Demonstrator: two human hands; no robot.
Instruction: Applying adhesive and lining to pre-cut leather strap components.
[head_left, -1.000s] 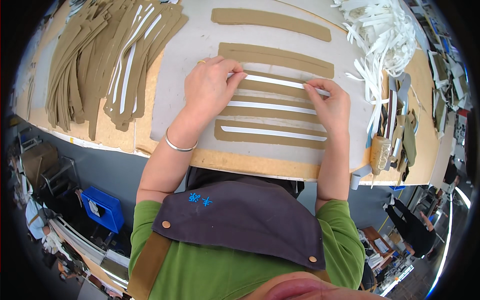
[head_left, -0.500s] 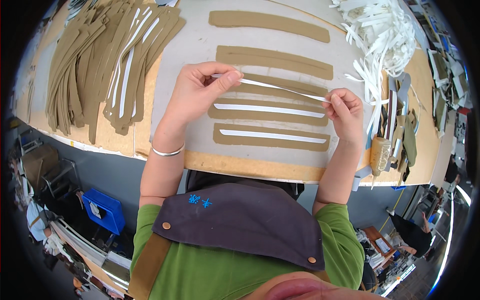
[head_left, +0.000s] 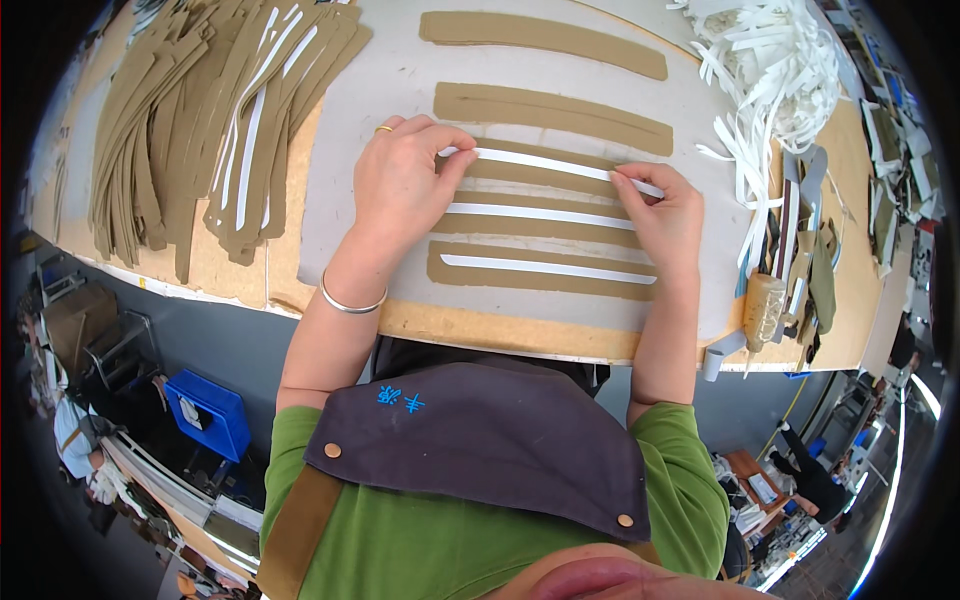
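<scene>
A narrow white strip (head_left: pixel 545 165) stretches between my two hands, lying along the third tan fabric piece (head_left: pixel 520 187) from the far side. My left hand (head_left: pixel 408 180) pinches its left end between thumb and fingers. At the other end, my right hand (head_left: pixel 660 205) holds the strip with thumb and fingertips. Nearer to me, two more tan pieces each carry a white strip along the middle, the closest strip (head_left: pixel 545 268) fully in sight. Two tan pieces farther off, such as the farthest one (head_left: pixel 540 43), have no white strip on them.
Tan fabric pieces (head_left: pixel 150 120) lie heaped at the left, some bearing white strips. A tangle of white strips (head_left: pixel 775 75) sits at the far right. Below it are a translucent yellowish bottle (head_left: pixel 764 310) and fabric scraps (head_left: pixel 820 280). A grey sheet (head_left: pixel 345 120) covers the table's middle.
Both hands have brought the white strip down onto the third tan piece. My right hand has moved left, and the strip, twisted before, now lies flat.
</scene>
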